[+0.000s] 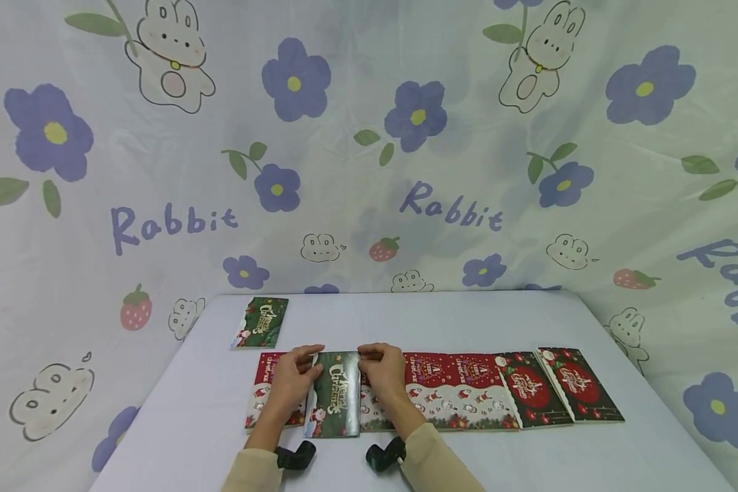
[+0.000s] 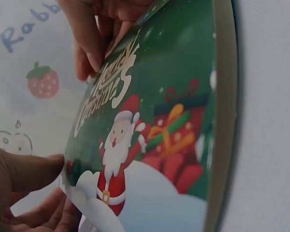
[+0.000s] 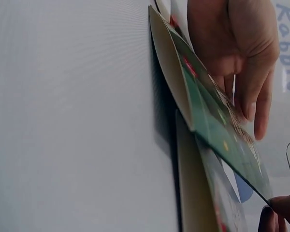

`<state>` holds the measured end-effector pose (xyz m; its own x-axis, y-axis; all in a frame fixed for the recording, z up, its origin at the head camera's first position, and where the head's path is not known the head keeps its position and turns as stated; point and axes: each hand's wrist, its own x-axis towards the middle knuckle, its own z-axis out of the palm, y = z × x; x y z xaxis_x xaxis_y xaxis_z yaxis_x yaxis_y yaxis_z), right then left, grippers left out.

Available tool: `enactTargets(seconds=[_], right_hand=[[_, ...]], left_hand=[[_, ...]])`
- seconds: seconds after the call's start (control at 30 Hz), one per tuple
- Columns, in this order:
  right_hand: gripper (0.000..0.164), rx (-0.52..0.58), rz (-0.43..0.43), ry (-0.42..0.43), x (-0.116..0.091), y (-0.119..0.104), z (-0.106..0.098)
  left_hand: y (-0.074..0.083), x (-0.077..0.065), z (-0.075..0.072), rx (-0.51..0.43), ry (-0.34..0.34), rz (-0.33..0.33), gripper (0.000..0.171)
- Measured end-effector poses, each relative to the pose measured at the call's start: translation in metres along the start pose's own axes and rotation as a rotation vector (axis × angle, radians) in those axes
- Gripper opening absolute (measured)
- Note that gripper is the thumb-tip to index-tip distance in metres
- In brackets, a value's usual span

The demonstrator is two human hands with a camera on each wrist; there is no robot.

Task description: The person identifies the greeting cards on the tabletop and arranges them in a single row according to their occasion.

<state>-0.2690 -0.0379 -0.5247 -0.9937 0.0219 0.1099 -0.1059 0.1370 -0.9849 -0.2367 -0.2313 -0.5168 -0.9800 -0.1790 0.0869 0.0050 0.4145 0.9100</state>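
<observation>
A green notebook (image 1: 335, 400) with a Merry Christmas cover and a Santa lies between both hands, within a row of notebooks. My left hand (image 1: 294, 379) grips its upper left edge, thumb on the cover and fingers underneath in the left wrist view. At the upper right corner, my right hand (image 1: 384, 369) pinches the same notebook (image 3: 222, 121). From the right wrist, its lower edge shows tilted above a neighbouring notebook (image 3: 195, 179). Red-and-white notebooks flank it, one on the left (image 1: 261, 393) and several on the right (image 1: 430, 386), partly hidden by the hands.
Two dark notebooks with red circles, one (image 1: 531, 389) beside another (image 1: 581, 383), end the row at the right. Another green notebook (image 1: 263, 322) lies at the back left of the white table (image 1: 443, 321). A rabbit-print curtain (image 1: 357, 171) hangs behind.
</observation>
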Motion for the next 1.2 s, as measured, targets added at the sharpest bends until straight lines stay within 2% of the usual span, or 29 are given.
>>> enactTargets(seconds=[0.3,0.67,0.77,0.93,1.03,1.2], right_hand=[[0.018,0.043,0.033,-0.033,-0.002,0.001,-0.001],[0.014,0.071,0.067,-0.073,0.000,-0.002,-0.002],[0.014,0.109,0.065,-0.062,0.002,-0.001,-0.002],[0.015,0.190,0.063,-0.042,0.005,-0.001,-0.006],[0.016,0.203,0.051,-0.027,0.008,-0.001,-0.009],[0.016,0.213,0.044,0.010,0.012,-0.003,-0.016]], left_hand=[[-0.002,0.002,-0.003,-0.019,0.068,0.010,0.027],[-0.001,0.003,-0.002,-0.050,0.094,0.019,0.027],[0.001,0.003,-0.002,-0.086,0.078,0.019,0.031],[0.003,0.002,-0.001,-0.201,0.030,0.022,0.037],[0.003,0.002,-0.001,-0.248,0.004,0.027,0.037],[0.003,0.001,-0.002,-0.270,-0.031,0.036,0.035]])
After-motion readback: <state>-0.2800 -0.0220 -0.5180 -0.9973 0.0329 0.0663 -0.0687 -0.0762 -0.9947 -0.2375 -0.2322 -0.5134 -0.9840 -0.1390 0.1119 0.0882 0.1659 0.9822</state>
